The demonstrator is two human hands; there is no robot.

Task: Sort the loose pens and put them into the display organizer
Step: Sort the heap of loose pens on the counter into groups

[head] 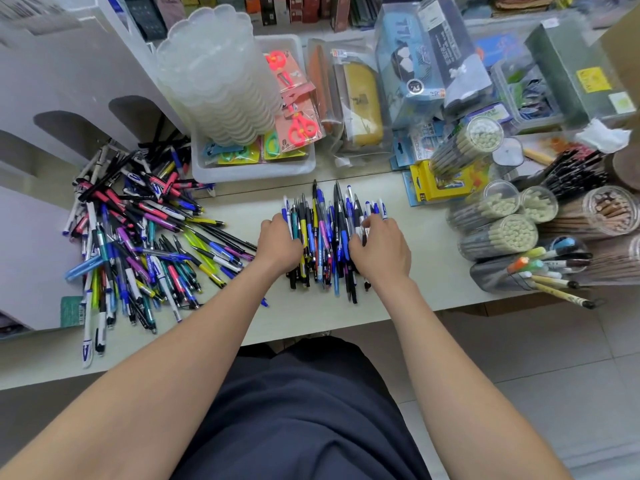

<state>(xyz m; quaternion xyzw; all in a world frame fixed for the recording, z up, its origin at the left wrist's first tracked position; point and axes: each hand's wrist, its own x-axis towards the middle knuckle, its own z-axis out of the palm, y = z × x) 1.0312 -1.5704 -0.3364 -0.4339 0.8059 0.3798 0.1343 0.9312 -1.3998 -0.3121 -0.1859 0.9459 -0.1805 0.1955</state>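
Observation:
A bundle of aligned pens lies on the pale table, tips pointing away from me. My left hand curls round the bundle's left side. My right hand curls round its right side, fingertips among the blue-and-white pens. A big loose heap of mixed pens sprawls at the left. The white display organizer with arched slots stands at the far left; a few dark pens poke from one slot.
A stack of clear plastic cups sits in a white tray with scissors packs. Pencil cases and boxes fill the back. Tubes of pencils and a mesh pouch of markers crowd the right. The table edge runs just before me.

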